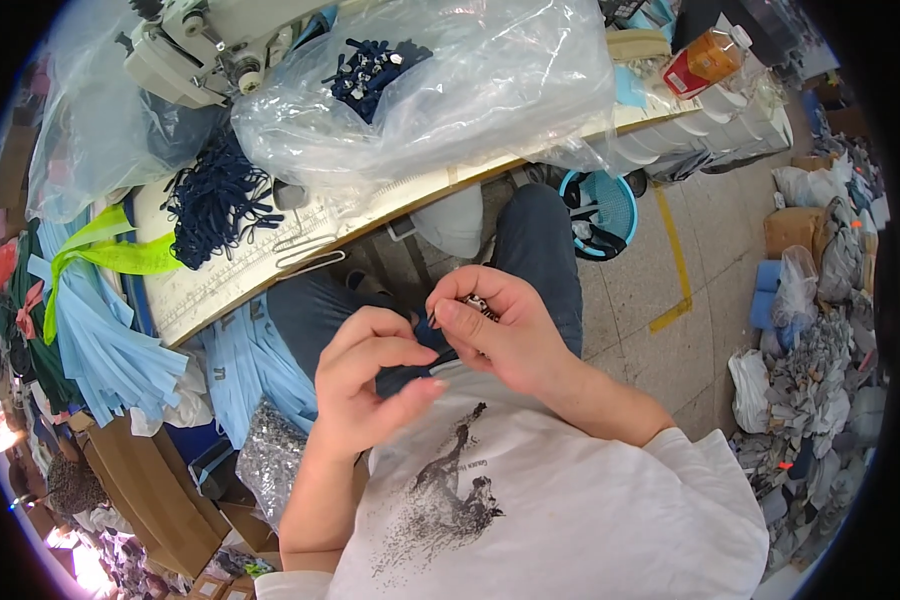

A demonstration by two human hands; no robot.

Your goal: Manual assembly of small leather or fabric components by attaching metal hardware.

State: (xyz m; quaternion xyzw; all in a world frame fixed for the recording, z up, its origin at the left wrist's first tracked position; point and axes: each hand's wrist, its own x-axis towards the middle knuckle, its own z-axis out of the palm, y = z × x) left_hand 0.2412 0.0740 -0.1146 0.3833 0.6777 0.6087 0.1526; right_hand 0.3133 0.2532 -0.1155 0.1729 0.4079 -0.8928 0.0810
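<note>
Over my lap, my right hand is closed, thumb pressed against curled fingers. A small dark, shiny, patterned thing shows partly in its grip; its kind cannot be made out. Just left of it, my left hand is raised with thumb and forefinger apart, and nothing shows between them. Ahead on the worktable lies a heap of navy fabric loops. More navy pieces with pale bits lie on the clear plastic bag. A bent metal wire lies by the table's near edge.
A white sewing machine stands at the back left. Light blue strips and a lime-green strip hang at the left. A bottle of orange drink stands at the far right, a blue basket below. Grey scraps pile up rightward.
</note>
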